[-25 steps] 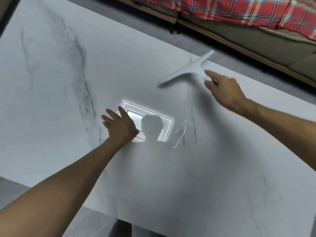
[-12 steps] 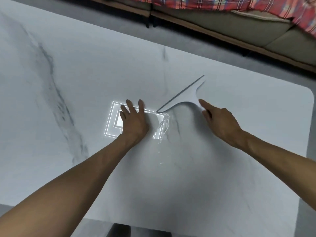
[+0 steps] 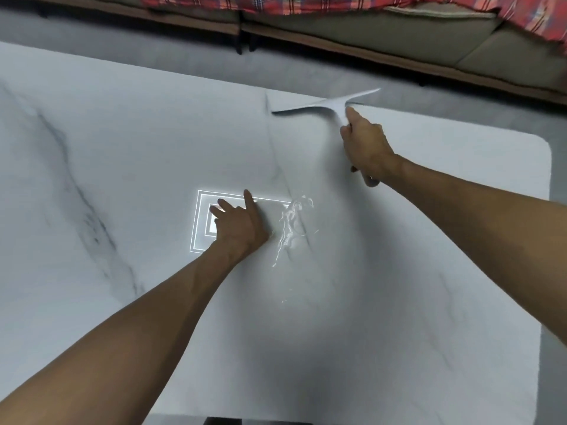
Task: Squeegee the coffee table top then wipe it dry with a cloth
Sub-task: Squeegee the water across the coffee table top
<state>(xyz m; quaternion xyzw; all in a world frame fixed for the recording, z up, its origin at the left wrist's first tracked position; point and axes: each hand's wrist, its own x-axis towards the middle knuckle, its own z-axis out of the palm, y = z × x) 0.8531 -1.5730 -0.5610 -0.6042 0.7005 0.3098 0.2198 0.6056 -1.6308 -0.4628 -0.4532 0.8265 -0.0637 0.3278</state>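
My right hand (image 3: pixel 365 145) is wrapped round the handle of the squeegee (image 3: pixel 325 104), fingers curled under it and the forefinger laid along the neck toward the blade. My left hand (image 3: pixel 239 225) holds nothing: it lies flat on the bench (image 3: pixel 122 148), fingers straight and spread, bracing me as I lean in. The two hands are well apart, the right one far out and the left nearer the middle.

The squeegee's white blade sits at the far edge of the bench, running roughly along that edge. The picture is blurred there, so I cannot tell whether its lip is down on the surface or just above it. Just beside my left hand, on its right, a thin pool of water (image 3: pixel 291 222) glints, with streaks trailing toward me. A bright rectangular light reflection (image 3: pixel 201 228) shows under and beside the left-hand fingers. Beyond the bench lie grey floor (image 3: pixel 153 56) and a sofa (image 3: pixel 460 35) with a plaid blanket (image 3: pixel 276 4).

I judge this to be the squeegee step, with the blade set at the start of a stroke. The next move calls for pressing the lip down evenly and drawing it toward me through the water, with the blade kept square so that nothing slips past its ends. The left hand will probably have to shift clear. No cloth is in view, so the drying comes later.
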